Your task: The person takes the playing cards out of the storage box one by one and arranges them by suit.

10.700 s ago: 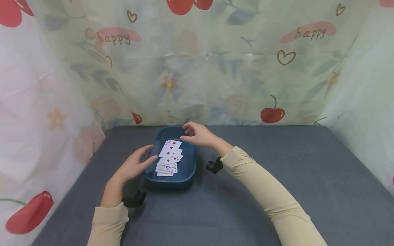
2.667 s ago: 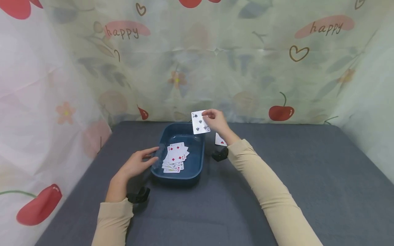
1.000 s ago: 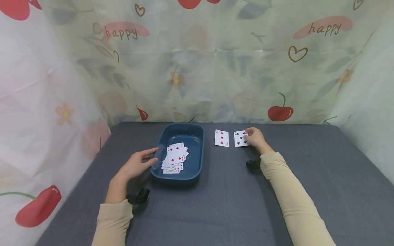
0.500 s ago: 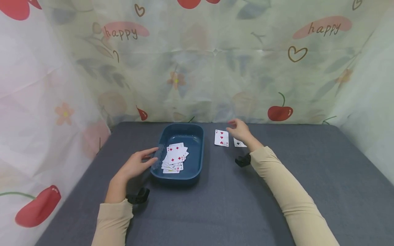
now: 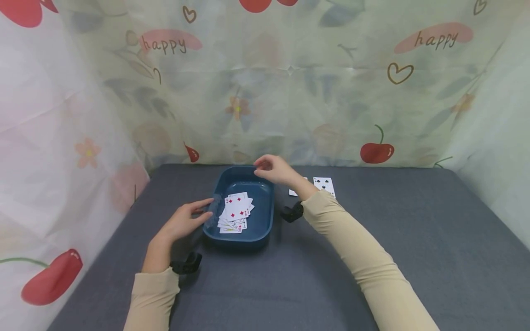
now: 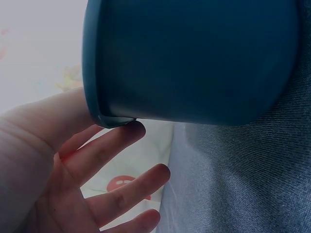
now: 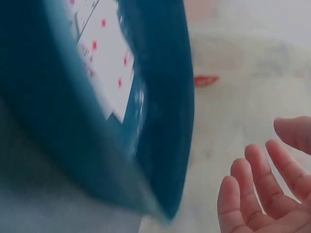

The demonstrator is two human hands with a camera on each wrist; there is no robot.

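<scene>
Grey tabletop (image 5: pixel 372 239) showed the black-suited card (image 5: pixel 324 185) newly released at centre-right; the right hand (image 5: pixel 275 169), loosely curled and empty, had returned over the blue tray (image 5: pixel 265 220), left hand (image 5: pixel 182 223) relaxed against its rim.

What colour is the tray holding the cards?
Dark teal-blue tray; clearest in the head view.

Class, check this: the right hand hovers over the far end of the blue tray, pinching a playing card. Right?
Not quite. The right hand does hover over the far end of the blue tray, but it holds no card. The head view shows its fingers empty; the right wrist view agrees.
</scene>
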